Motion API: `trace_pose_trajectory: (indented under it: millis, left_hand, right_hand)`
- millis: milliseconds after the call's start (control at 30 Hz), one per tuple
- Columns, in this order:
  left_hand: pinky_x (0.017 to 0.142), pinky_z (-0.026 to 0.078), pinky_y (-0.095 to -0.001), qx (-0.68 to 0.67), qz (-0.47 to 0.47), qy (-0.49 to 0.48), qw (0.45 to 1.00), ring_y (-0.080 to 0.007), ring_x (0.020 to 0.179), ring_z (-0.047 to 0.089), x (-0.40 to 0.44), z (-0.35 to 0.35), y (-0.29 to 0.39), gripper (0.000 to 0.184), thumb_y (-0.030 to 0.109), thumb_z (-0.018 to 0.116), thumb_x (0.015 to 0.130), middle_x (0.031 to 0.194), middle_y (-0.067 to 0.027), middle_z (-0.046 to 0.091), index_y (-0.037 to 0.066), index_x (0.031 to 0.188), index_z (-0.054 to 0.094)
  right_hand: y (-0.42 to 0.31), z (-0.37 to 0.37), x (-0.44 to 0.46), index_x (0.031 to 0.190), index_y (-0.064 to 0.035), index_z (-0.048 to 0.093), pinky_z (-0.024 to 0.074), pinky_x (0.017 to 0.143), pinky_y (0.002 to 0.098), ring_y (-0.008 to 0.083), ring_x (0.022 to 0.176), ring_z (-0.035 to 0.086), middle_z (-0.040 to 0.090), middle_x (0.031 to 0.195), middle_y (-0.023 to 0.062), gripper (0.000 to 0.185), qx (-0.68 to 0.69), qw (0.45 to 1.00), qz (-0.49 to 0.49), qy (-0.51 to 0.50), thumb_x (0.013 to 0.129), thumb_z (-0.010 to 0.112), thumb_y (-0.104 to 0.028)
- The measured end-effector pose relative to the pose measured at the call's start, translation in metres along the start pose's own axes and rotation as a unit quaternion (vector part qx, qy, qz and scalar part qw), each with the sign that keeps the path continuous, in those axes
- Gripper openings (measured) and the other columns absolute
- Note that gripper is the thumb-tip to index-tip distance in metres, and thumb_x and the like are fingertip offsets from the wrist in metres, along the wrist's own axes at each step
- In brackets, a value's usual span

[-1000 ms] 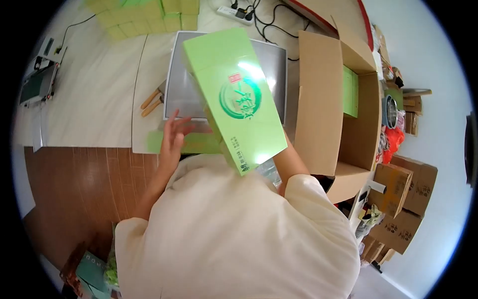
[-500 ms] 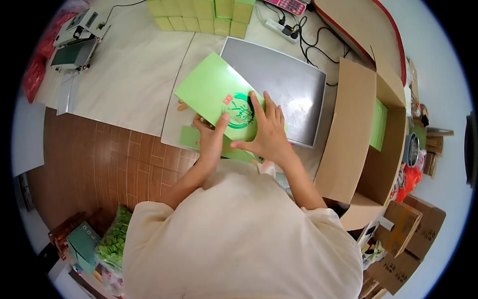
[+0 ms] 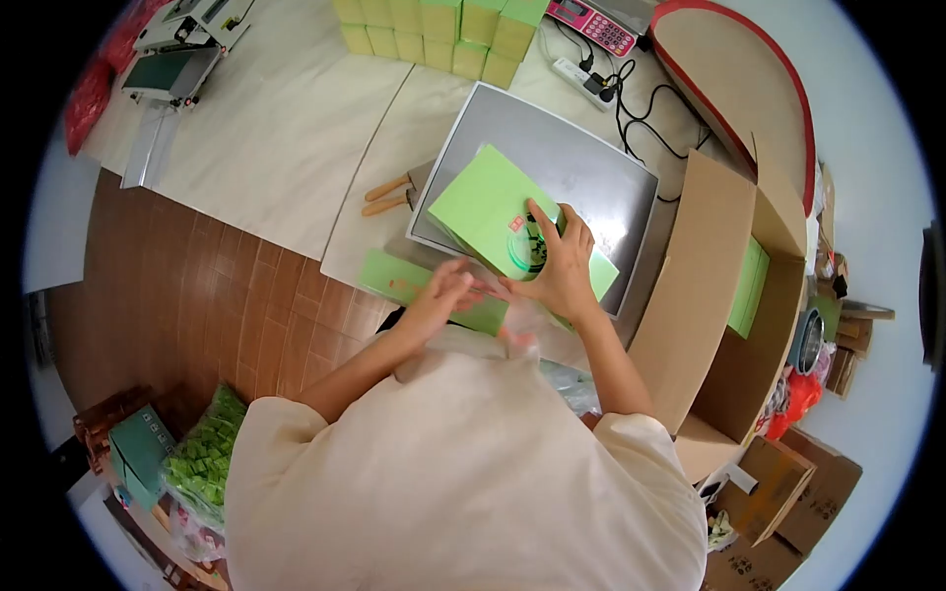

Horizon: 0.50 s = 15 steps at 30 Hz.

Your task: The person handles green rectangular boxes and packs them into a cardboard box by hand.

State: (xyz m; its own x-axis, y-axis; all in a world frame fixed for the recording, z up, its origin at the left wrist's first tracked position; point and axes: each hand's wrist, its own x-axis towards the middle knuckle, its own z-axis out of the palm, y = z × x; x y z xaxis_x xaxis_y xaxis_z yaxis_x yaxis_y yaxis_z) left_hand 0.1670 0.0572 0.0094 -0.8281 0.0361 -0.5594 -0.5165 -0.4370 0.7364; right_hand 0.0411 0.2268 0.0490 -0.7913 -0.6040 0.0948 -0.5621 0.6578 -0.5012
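A green box (image 3: 483,202) with a round logo lies tilted over a grey metal tray (image 3: 532,123). My right hand (image 3: 564,261) grips the box across its near end, thumb on the near side and fingers on the top. My left hand (image 3: 443,298) is just off the box's near left edge, its fingers bent and blurred; whether they hold anything cannot be made out. Under and beside my left hand lies a flat green piece (image 3: 389,277) at the table's near edge. Two wooden-handled tools (image 3: 386,197) lie left of the tray.
An open cardboard box (image 3: 695,295) stands at the right with green boxes (image 3: 749,286) inside. Stacked green boxes (image 3: 434,34) are at the back. A power strip (image 3: 583,84) with black cables, a pink calculator (image 3: 596,27) and a machine (image 3: 177,69) are also on the table.
The green box has moved from in front of me onto the tray area, with my right hand on it. My left hand has come off the box. The view has shifted.
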Motion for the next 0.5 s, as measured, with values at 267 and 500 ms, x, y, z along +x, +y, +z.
trace_pose_trajectory:
  millis: [267,500]
  left_hand:
    - [0.068,0.043,-0.0233,0.007,0.227,0.195,0.954,-0.0102,0.076,0.053,0.007,-0.023,0.026,0.02,0.01,0.045,0.094,0.085,-0.0015,0.05,0.004,0.113,0.048]
    - [0.068,0.04,-0.0218,0.034,0.23,0.217,0.948,-0.0075,0.073,0.048,0.011,-0.036,0.017,0.018,0.013,0.047,0.095,0.079,0.0007,0.05,0.005,0.11,0.05]
  right_hand:
    - [0.003,-0.012,0.002,0.138,-0.0184,0.042,0.0269,0.1,0.0499,0.0405,0.117,0.034,0.033,0.13,0.025,0.1,0.03,0.999,-0.012,-0.015,0.047,0.082,-0.034]
    - [0.038,0.002,-0.002,0.131,-0.022,0.051,0.0286,0.099,0.051,0.0424,0.114,0.037,0.037,0.128,0.0244,0.088,-0.021,0.995,-0.081,-0.053,0.05,0.081,-0.041]
